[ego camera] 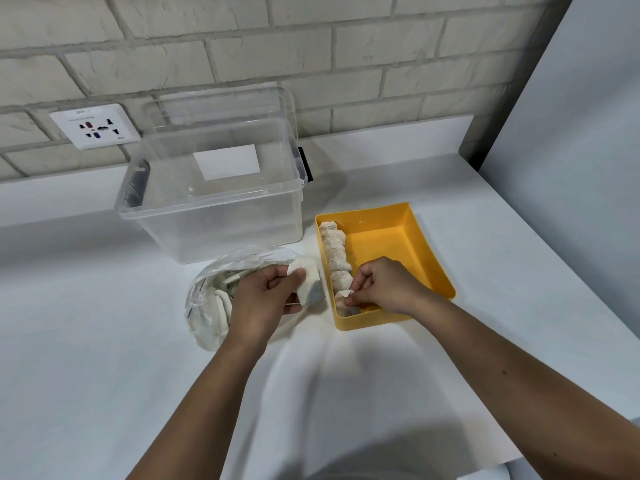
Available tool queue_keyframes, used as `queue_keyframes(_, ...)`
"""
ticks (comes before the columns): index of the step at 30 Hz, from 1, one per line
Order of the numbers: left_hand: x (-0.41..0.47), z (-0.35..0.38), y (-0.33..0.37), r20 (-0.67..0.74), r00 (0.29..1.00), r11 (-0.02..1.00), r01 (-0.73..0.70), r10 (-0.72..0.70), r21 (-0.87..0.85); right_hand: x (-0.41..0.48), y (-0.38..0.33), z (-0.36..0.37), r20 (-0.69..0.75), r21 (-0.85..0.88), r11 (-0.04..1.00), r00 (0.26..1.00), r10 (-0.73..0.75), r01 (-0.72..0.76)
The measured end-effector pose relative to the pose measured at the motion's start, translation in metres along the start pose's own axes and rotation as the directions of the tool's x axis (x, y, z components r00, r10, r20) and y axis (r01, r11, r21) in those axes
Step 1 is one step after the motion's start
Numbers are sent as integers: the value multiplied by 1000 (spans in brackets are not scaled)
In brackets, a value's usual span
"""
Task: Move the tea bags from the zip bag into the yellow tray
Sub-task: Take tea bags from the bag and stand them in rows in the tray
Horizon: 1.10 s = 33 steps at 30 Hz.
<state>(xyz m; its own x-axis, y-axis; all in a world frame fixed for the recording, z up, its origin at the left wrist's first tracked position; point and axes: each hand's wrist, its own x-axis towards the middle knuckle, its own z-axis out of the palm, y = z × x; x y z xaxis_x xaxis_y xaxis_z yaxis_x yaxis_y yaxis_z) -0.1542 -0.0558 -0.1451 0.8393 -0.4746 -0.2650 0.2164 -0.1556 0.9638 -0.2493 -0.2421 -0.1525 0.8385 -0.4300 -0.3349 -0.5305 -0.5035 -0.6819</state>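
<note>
Your left hand pinches a tea bag above the zip bag; your right hand pinches a second tea bag at the near end of the yellow tray. A clear tub stands behind.

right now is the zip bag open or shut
Open: the zip bag gapes wide at its mouth, and the left hand holds a tea bag just over that opening.

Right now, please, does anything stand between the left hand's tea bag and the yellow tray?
Nothing lies between the tea bag in the left hand and the yellow tray; only the right hand, pinching a second tea bag, fills its near end.
</note>
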Motion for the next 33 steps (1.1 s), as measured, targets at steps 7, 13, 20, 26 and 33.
queue_keyframes(7, 0, 4, 0, 54, 998, 999, 40, -38, -33, -4, -2, -9, -125, 114, 990, 989, -73, 87)
queue_keyframes(13, -5, 11, 9, 101, 995, 998, 27, -21, -56, -14, -26, -15, -71, 396, 897, 981, -182, 195)
queue_keyframes(20, -9, 13, 13, 98, 995, 998, 9, -4, -55, -21, -18, -24, -178, 299, 924, 965, -193, 239)
queue_keyframes(26, -5, 3, 6, 43, 999, 1000, -6, 5, 13, -25, 0, -25, -50, 131, 984, 992, -114, 120)
queue_keyframes(33, -4, 4, 0, 32, 999, 999, 4, -5, 40, -13, 3, -7, 28, 13, 997, 997, -72, 71)
